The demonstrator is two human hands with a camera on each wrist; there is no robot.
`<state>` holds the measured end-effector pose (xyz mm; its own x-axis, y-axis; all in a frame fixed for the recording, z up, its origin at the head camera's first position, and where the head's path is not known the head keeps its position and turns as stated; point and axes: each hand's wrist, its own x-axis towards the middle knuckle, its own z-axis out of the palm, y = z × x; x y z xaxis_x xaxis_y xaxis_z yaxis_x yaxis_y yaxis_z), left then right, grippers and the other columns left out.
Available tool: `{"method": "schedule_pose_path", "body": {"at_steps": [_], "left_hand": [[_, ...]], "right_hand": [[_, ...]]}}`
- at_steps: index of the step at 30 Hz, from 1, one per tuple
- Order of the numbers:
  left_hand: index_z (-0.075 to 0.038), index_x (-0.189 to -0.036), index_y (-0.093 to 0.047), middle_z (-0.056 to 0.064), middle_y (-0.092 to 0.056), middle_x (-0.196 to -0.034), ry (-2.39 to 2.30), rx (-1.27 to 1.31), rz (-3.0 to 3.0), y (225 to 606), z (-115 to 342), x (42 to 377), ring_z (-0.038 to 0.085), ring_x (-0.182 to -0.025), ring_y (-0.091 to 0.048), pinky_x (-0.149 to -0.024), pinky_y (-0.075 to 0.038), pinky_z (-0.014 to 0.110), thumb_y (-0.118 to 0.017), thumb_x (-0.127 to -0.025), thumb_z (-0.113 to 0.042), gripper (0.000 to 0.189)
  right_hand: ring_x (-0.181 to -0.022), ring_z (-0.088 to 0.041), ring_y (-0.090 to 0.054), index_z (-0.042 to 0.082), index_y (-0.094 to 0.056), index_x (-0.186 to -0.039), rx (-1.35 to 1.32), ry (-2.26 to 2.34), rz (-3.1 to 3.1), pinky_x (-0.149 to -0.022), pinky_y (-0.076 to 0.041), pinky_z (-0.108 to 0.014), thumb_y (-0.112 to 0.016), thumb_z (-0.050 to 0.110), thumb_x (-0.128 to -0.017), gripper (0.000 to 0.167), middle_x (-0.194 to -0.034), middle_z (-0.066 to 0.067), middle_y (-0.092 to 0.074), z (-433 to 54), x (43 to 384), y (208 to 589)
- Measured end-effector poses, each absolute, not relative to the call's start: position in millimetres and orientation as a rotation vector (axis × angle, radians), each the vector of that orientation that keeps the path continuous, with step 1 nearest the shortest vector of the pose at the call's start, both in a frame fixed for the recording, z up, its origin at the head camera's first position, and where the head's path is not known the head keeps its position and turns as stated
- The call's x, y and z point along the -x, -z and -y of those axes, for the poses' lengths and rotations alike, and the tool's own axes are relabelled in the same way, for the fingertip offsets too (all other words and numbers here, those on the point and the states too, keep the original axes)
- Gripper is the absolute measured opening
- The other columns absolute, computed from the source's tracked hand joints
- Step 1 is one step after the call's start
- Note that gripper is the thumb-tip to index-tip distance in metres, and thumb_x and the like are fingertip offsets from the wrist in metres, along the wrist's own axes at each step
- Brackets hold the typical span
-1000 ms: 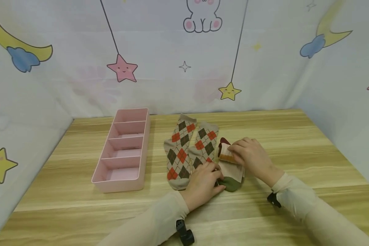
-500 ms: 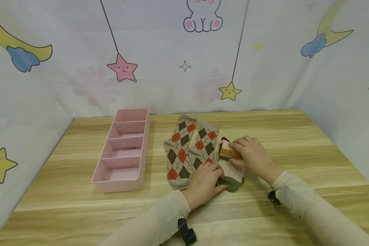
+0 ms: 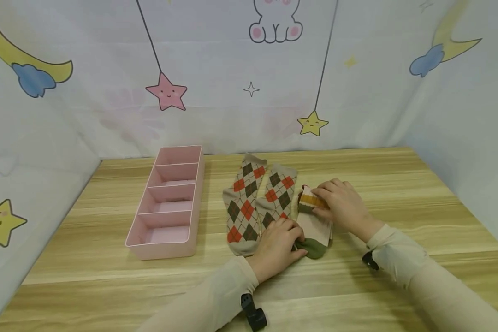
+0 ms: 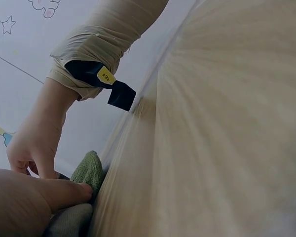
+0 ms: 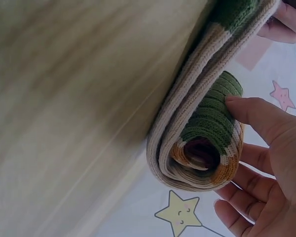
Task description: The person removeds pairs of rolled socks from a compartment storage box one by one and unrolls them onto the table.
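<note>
A pair of cream socks (image 3: 313, 225) with green toes lies on the table, its striped cuff end wound into a roll (image 5: 212, 133). My right hand (image 3: 343, 205) holds this roll, thumb on its green ribbed side and fingers around the far side, as the right wrist view shows. My left hand (image 3: 275, 246) presses on the green toe (image 4: 89, 170) end, with the thumb lying along it. Its fingers rest partly over the lower end of an argyle sock (image 3: 279, 193). A second argyle sock (image 3: 245, 210) lies flat to the left.
A pink box (image 3: 192, 221) with several compartments in a row stands left of the socks. Wood-grain table (image 3: 87, 267) surface surrounds everything. A printed cloth (image 3: 216, 115) hangs behind it and at both sides.
My right hand has turned the roll slightly, so its orange and green bands show where cream and the dark red cuff showed before. My left hand keeps its place.
</note>
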<state>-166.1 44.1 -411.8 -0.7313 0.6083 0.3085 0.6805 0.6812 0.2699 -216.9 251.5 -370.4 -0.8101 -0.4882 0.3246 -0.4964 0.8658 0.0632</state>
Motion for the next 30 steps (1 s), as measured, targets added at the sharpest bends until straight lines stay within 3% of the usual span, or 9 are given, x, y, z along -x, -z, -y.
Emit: {"method": "schedule_pose_path", "body": {"at_steps": [25, 30], "left_hand": [[-0.022, -0.088, -0.065, -0.007, -0.062, -0.104, 0.555, 1.049, 2.732, 411.2, -44.7, 166.8, 0.012, -0.096, -0.053, -0.081, -0.043, 0.026, -0.073, -0.083, -0.039, 0.019], [-0.023, -0.088, -0.065, -0.007, -0.062, -0.103, 0.538, 1.039, 2.732, 410.8, -46.1, 166.5, 0.012, -0.095, -0.054, -0.082, -0.043, 0.026, -0.074, -0.083, -0.039, 0.019]], "right_hand": [[-0.094, -0.027, -0.060, 0.005, -0.069, -0.104, -0.755, 0.026, 2.674, -0.080, -0.046, -0.042, -0.076, 0.023, -0.081, 0.030, -0.100, -0.009, -0.071, -247.5, 221.8, 364.3], [-0.096, -0.028, -0.060, 0.004, -0.069, -0.106, -0.739, 0.098, 2.699, -0.081, -0.046, -0.042, -0.076, 0.032, -0.081, 0.038, -0.102, -0.009, -0.071, -247.0, 222.8, 366.3]]}}
